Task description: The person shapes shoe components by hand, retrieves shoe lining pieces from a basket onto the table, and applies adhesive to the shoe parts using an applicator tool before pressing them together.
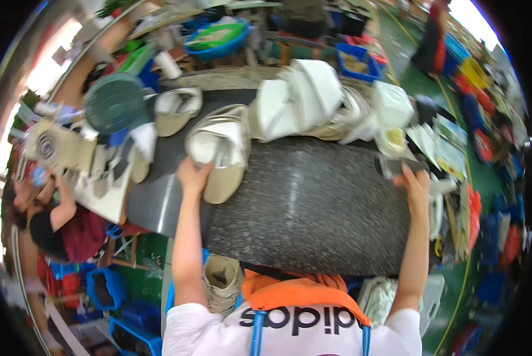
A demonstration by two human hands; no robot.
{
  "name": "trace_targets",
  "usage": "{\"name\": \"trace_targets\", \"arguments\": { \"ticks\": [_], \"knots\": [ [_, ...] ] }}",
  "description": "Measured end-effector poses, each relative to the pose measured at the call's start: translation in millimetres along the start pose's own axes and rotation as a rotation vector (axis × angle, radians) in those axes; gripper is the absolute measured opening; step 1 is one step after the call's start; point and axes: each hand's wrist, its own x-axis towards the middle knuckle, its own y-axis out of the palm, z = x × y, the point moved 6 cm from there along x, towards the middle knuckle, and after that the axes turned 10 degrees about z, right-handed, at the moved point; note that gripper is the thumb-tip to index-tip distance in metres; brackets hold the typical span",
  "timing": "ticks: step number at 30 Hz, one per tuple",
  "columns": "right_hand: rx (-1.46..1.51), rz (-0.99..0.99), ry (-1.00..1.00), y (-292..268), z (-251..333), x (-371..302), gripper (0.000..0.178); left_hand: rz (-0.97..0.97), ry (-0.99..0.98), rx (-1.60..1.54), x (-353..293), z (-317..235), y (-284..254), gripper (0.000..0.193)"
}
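Note:
At the left of the dark work surface (301,207), my left hand (194,176) grips the side of a beige slipper (223,185). Its thumb lies near the slipper's inner side. White and beige straps arch over that slipper, and more footwear seems to overlap it. On the far right, my right hand (415,179) is closed on a small dark, flat block (394,167); blur hides its exact kind. Just beyond this hand stands a clear tub (391,141) with something yellowish in it, below a white plastic container (392,104).
White slipper uppers (304,98) stand in a row along the back edge. Another slipper (177,110) lies at back left, near a green fan (115,104). A person (52,219) sits at the left by a sewing machine (52,145). Blue crates (105,289) stand on the floor.

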Motion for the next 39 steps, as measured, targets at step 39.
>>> {"name": "trace_targets", "arguments": {
  "ticks": [39],
  "knots": [
    [0.819,0.111,0.141,40,47,12,0.035,1.035,0.107,-1.439,-114,-155,104,0.061]
  ]
}}
